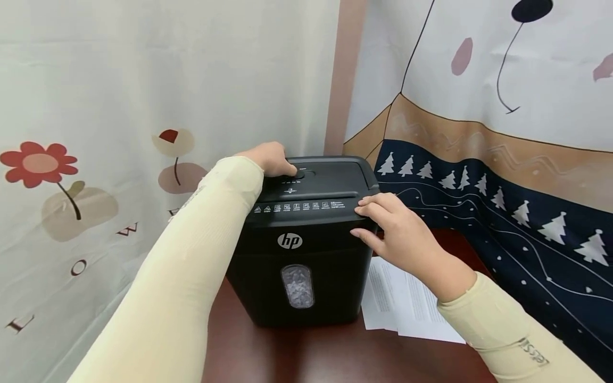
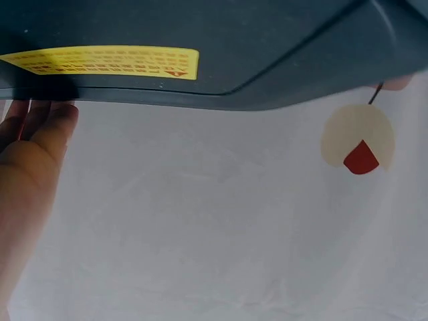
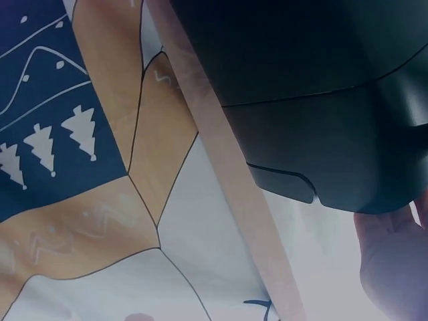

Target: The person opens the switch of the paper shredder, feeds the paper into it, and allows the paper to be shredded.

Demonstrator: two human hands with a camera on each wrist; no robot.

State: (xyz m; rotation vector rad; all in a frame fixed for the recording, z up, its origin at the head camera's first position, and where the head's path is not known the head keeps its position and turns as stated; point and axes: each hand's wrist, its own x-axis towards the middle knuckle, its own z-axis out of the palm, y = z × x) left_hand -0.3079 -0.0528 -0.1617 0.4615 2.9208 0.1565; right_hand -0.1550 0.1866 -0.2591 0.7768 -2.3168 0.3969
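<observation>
A black paper shredder [image 1: 330,282] with a white hp logo stands upright, white paper shreds [image 1: 299,292] showing through its small window. My left hand [image 1: 270,158] reaches over the far left of its top, with a digit touching the slide switch [image 1: 300,174]. In the left wrist view, fingers of that hand meet the shredder's edge near a yellow label [image 2: 134,61]. At the front right corner of the top, my right hand [image 1: 399,226] rests its fingers, its thumb lower by the front face. The right wrist view shows its fingers partly, against the shredder's edge.
Printed paper sheets [image 1: 421,308] lie on the reddish-brown table [image 1: 335,354] to the right of the shredder, partly behind the right forearm. A patterned cloth [image 1: 479,213] hangs along the right, and a pale printed curtain [image 1: 191,69] stands close behind and to the left.
</observation>
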